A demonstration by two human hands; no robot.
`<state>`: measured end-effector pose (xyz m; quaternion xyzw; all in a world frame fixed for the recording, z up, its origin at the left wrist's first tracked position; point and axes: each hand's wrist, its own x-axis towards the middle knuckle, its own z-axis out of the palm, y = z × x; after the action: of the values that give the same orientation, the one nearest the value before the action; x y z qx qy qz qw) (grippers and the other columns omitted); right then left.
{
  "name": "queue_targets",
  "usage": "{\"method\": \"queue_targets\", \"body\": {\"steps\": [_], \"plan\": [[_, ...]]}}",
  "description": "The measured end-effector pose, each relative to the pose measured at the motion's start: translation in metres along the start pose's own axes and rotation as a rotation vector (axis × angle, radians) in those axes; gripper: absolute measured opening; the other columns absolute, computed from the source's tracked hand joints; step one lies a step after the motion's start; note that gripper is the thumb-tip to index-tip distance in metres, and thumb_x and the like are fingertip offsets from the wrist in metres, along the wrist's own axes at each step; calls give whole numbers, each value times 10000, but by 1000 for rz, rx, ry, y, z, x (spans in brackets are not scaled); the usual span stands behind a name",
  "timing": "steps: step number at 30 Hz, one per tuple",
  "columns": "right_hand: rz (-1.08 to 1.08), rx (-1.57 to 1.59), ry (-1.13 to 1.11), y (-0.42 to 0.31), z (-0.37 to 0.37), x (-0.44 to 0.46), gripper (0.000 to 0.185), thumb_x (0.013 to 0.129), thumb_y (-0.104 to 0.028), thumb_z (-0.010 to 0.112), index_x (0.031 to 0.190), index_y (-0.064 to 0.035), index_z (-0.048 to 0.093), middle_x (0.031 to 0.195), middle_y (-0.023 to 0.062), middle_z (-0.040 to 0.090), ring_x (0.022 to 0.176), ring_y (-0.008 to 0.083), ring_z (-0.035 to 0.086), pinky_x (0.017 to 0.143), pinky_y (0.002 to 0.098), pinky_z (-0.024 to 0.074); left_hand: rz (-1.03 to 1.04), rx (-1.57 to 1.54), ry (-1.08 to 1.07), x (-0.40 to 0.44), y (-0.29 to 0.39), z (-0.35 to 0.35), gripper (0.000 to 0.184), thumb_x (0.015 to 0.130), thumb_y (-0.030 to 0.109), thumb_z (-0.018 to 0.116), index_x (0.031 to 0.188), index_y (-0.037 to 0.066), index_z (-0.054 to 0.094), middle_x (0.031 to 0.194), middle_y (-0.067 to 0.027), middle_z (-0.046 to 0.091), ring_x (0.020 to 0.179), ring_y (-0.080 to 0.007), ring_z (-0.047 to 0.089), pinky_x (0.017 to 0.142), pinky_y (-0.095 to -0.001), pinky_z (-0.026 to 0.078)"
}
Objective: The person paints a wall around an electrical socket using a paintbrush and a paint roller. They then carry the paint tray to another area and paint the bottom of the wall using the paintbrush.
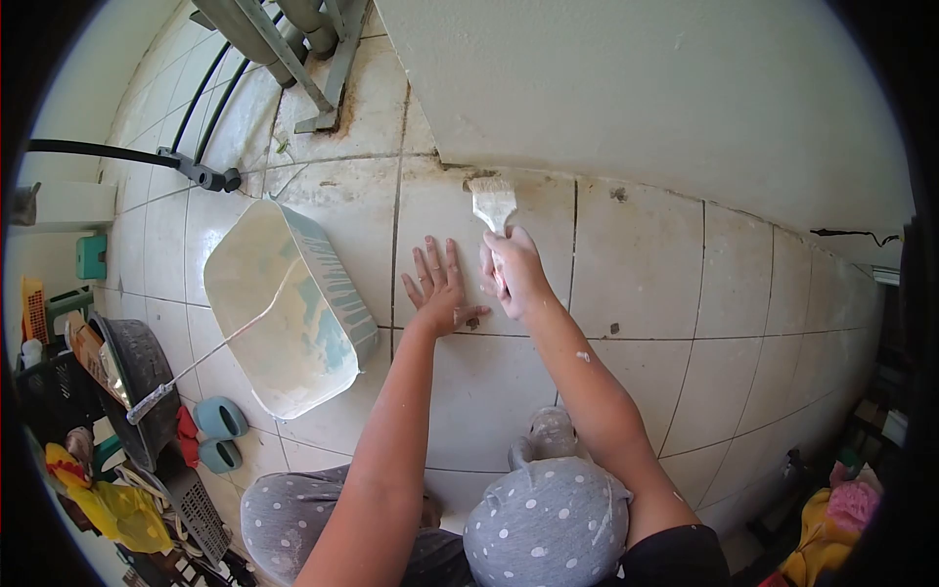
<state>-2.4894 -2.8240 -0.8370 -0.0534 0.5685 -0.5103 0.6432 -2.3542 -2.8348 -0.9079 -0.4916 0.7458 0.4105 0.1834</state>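
Note:
My right hand [515,269] is wrapped round the handle of a paintbrush [495,203], whose pale bristles point toward the foot of the wall. The bristle tips are at a dark, dirty patch [479,178] on the tile near the wall's corner. Flat on the floor tiles, fingers spread, my left hand [439,292] holds nothing. To its left stands a white, paint-smeared bucket [349,303] with light blue patches inside. A paint roller [156,399] with a long thin wire handle lies across the bucket's rim.
A white wall [665,88] rises ahead. Metal legs and pipes [318,93] stand at the upper left, near a black-tubed frame [201,174]. Blue slippers [220,419], a black tub [142,377] and a yellow bag [122,509] crowd the lower left. Colourful cloths [831,528] lie lower right.

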Motion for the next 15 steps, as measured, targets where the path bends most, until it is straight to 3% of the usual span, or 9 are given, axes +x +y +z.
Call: {"method": "queue_targets", "body": {"steps": [7,10,15], "plan": [[-75,-81,26,-14,16,45,165,953,-168,499,957,-33,405,584,69,492,331,117,339,309,279,252,14,35,7,6,-7,8,1401,660,704,717,1496,125,-247,1520,-214,-347,1375,-424,-359,1068,-680,-104],[-93,-59,61,-19,29,33,151,958,-187,505,947,-85,394,599,47,471,361,110,322,341,270,230,0,-8,-5,0,-2,1,1363,691,582,771,1506,146,-231,1534,-200,-331,1398,-415,-326,1079,-674,-103],[-91,-28,12,3,26,-9,170,964,-173,501,1023,-73,375,591,63,458,361,110,307,315,253,219,-17,30,-21,2,-2,2,1350,696,594,758,1510,147,-222,1531,-196,-340,1394,-417,-332,1070,-690,-100]]}}
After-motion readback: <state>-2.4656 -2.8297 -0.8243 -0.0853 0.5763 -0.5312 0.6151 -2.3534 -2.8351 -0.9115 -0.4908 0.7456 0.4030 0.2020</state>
